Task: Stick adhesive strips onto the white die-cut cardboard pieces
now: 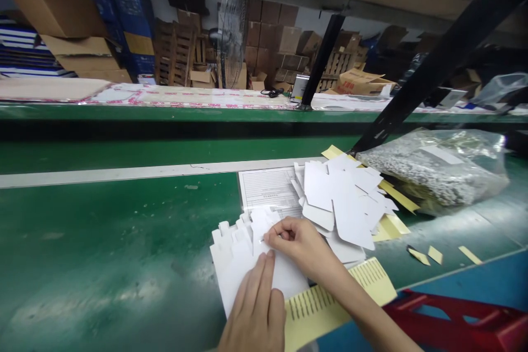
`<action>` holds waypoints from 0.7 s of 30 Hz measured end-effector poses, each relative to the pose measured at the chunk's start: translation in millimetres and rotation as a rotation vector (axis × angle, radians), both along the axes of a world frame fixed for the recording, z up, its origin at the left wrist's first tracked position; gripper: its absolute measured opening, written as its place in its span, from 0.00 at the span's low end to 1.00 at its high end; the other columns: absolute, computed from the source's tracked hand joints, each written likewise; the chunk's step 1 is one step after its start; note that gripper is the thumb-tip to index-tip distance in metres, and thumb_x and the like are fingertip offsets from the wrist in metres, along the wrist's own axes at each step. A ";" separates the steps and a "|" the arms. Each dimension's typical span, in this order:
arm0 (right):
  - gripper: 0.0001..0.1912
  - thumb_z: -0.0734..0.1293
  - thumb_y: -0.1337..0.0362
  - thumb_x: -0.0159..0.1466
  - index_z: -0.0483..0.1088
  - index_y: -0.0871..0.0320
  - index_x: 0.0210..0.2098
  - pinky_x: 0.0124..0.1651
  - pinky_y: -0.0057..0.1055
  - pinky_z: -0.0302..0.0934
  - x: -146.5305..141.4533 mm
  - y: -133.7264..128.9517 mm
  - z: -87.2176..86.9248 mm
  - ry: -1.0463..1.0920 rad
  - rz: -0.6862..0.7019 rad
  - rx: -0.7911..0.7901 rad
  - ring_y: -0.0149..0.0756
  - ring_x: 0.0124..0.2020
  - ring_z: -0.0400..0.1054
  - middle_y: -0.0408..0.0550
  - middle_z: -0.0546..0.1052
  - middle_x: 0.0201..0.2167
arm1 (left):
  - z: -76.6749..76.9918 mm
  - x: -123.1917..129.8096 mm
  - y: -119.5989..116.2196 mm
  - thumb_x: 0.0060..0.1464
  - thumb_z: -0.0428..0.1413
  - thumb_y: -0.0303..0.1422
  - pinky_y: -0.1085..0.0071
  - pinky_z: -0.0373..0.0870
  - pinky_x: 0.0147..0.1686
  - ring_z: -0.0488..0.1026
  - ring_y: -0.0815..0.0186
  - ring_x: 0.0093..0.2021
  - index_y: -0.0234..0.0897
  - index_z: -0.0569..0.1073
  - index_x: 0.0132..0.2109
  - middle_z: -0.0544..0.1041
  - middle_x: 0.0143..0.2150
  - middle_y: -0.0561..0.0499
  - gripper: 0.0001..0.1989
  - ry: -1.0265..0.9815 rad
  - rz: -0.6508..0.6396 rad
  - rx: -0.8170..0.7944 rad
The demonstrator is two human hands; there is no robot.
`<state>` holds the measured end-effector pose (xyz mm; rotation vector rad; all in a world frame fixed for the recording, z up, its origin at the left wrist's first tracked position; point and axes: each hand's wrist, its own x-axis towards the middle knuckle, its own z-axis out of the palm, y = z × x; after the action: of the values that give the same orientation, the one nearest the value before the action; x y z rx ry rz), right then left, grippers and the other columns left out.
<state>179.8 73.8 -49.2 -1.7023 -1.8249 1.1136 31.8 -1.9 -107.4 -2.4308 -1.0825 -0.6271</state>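
A small stack of white die-cut cards point(235, 258) with notched tabs lies on the green bench in front of me. My left hand point(256, 308) rests flat on the top card, its fingers stretched out. Just beyond those fingertips, my right hand point(299, 242) pinches thumb and forefinger together at the card's upper part. Whatever is in that pinch is too small to make out. Under my right forearm runs a yellow sheet point(313, 311) with rows of short dark strips. To the right is a loose heap of white card pieces point(350, 198).
A printed form point(266, 190) lies partly beneath the heap. Behind it sits a clear plastic bag point(445, 176) of black-and-white bits, beside a slanting black post point(429, 71). Yellow scraps point(435, 254) dot the bench's right side. A red stool point(457, 319) stands below the edge.
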 end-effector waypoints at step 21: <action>0.13 0.63 0.58 0.66 0.69 0.62 0.33 0.38 0.33 0.66 3.0 4.0 4.8 0.050 0.017 -0.041 0.31 0.33 0.69 0.43 0.73 0.31 | 3.4 0.4 -3.0 0.56 0.47 0.25 0.61 0.76 0.46 0.67 0.51 0.58 0.31 0.69 0.39 0.65 0.60 0.32 0.07 0.010 0.015 -0.048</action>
<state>182.8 77.8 -44.5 -1.6695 -1.8004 1.1980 32.1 -5.0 -104.0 -2.4615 -1.1233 -0.5898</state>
